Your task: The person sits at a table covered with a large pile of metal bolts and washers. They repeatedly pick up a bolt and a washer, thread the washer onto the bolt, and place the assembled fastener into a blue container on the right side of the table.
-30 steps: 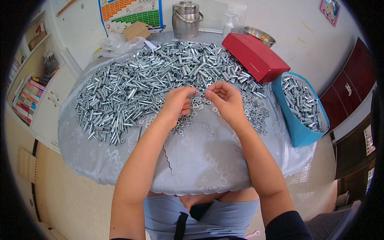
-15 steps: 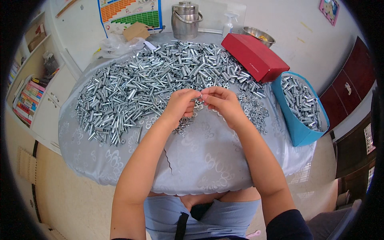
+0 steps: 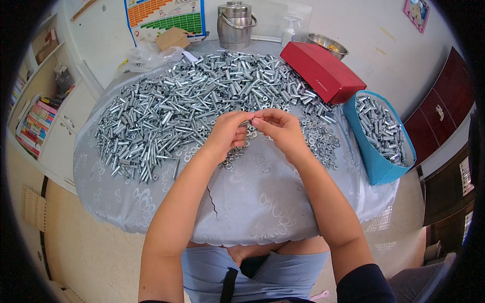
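My left hand [image 3: 227, 133] and my right hand [image 3: 284, 133] meet fingertip to fingertip above the near edge of the pile. Between the thumb and forefinger of my left hand is a small silvery metal bolt [image 3: 246, 122], mostly hidden by the fingers. The right thumb and forefinger pinch its other end; whether they hold a separate washer or nut there is too small to tell. Behind the hands spreads a big heap of silvery metal sleeves and bolts [image 3: 166, 101]. Loose washers and nuts [image 3: 318, 144] lie beside and below my hands.
A blue fabric bin [image 3: 385, 169] full of metal pieces stands at the right edge of the cloth-covered table [image 3: 262, 202]. Behind it rests a red box [image 3: 328, 73]. A steel pot [image 3: 235, 28], spray bottle [image 3: 288, 33], metal bowl [image 3: 323, 40] and plastic bag [image 3: 151, 58] line the back.
My right thumb and fingers have shifted slightly and closed in on the end of the bolt. My left hand has hardly moved.
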Demonstrator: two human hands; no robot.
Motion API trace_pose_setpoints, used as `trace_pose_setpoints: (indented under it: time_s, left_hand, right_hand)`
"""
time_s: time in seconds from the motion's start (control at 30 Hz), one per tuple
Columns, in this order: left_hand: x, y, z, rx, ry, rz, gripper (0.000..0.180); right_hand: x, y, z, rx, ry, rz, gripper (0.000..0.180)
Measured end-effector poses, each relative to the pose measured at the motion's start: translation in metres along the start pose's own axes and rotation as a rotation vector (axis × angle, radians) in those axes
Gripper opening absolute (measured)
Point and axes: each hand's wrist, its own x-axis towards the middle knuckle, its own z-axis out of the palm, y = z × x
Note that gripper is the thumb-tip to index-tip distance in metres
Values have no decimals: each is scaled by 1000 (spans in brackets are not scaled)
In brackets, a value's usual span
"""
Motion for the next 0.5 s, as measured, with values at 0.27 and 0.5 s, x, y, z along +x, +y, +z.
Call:
trace_pose_setpoints:
  time_s: [0.27,0.5]
  left_hand:
    - [-1,1,0,1,-38,-9,18]
    - [0,3,-2,-109,-101,-12,17]
  right_hand:
    - [0,1,0,35,20,101,21]
    - [0,0,2,55,5,61,23]
